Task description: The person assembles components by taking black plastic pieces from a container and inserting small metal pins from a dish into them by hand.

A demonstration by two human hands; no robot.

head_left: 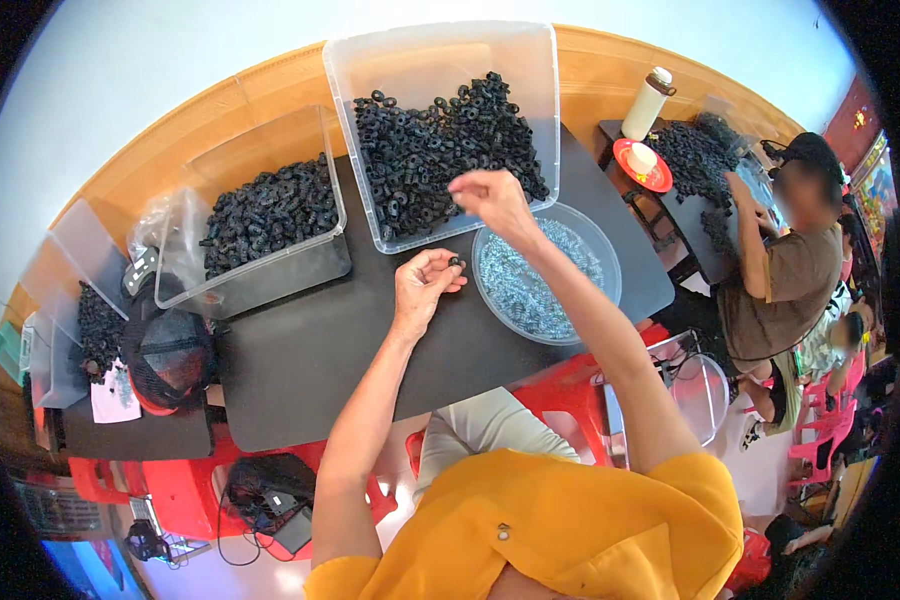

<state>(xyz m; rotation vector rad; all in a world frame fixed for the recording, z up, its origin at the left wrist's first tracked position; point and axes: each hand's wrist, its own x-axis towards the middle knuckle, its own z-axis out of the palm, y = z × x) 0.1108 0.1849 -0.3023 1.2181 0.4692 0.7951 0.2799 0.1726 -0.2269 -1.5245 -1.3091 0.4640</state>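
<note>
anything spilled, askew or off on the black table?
Nothing stands out. The black rubber rings stay inside the clear plastic bin, the small silvery screws inside the round clear bowl. The left hand pinches one ring; the right hand reaches over the bin's near wall.

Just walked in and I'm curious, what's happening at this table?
A person in a yellow top sits at a dark table. The left hand pinches a small black ring, while the right hand reaches over a clear bin of black rings. A round bowl of small screws sits beside it. Another person works at a neighbouring table.
</note>
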